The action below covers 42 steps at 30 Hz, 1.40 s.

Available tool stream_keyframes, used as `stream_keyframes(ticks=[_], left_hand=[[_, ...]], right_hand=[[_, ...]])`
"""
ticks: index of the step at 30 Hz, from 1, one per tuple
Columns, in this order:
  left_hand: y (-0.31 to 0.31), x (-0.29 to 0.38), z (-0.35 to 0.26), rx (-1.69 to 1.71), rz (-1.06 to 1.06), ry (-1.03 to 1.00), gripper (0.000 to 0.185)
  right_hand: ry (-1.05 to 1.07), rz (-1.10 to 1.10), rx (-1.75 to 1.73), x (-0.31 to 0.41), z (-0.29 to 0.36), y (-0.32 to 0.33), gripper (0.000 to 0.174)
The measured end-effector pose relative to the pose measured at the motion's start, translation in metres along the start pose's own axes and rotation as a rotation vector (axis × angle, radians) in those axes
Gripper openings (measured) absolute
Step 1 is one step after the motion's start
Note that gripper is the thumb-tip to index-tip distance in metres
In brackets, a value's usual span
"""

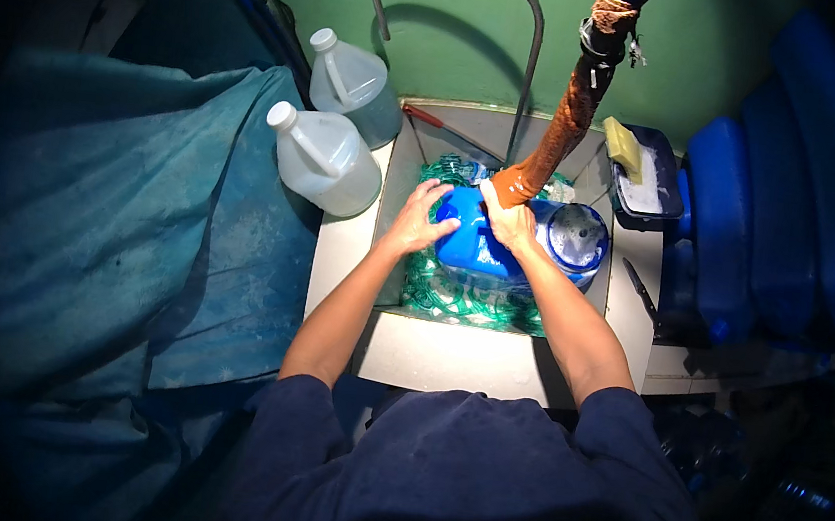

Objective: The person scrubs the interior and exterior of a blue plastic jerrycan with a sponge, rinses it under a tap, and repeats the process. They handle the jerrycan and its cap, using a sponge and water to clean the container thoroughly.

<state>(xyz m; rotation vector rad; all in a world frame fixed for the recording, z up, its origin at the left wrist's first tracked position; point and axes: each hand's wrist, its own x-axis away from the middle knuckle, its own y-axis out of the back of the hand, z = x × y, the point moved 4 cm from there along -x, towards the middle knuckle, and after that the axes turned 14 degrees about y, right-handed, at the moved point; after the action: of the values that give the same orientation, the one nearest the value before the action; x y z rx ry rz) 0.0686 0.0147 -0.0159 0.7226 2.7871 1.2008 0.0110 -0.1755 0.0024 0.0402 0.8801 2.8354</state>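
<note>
A blue plastic water container (464, 246) lies in a tiled basin (404, 206) in front of me, above a tangle of green netting or strapping (426, 288). My right hand (509, 220) is closed around the lower end of a brown cloth-wrapped hose (561, 135), just over the container. With fingers and thumb apart, my left hand (421, 219) is at the container's left end, beside its blue cap (446, 213). Right of my right hand is a round blue-rimmed opening or tub with suds (578, 237); whether it belongs to the container I cannot tell.
Two translucent jugs (329, 161) (355, 89) stand on the left ledge. On the right are a dark tub (669, 187) with a yellow sponge (624, 150) and a knife (641, 289). Large blue containers (722, 229) line the far right. A red-handled tool (424, 116) leans in the basin.
</note>
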Motion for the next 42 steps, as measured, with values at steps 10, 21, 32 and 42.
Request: stream_keyframes(ticks=[10, 21, 32, 42], left_hand=[[-0.075, -0.043, -0.026, -0.015, 0.174, -0.283, 0.064], [-0.032, -0.022, -0.056, -0.468, 0.039, -0.151, 0.046], [-0.027, -0.02, -0.06, -0.434, 0.098, -0.136, 0.05], [-0.013, -0.034, -0.057, -0.285, 0.085, 0.033, 0.064]], right_hand=[[0.73, 0.171, 0.313, -0.016, 0.057, 0.052, 0.043], [0.217, 0.014, -0.395, -0.018, -0.018, 0.144, 0.029], [0.161, 0.134, -0.026, 0.006, 0.037, 0.136, 0.027], [0.327, 0.218, 0.151, 0.037, 0.038, 0.144, 0.026]])
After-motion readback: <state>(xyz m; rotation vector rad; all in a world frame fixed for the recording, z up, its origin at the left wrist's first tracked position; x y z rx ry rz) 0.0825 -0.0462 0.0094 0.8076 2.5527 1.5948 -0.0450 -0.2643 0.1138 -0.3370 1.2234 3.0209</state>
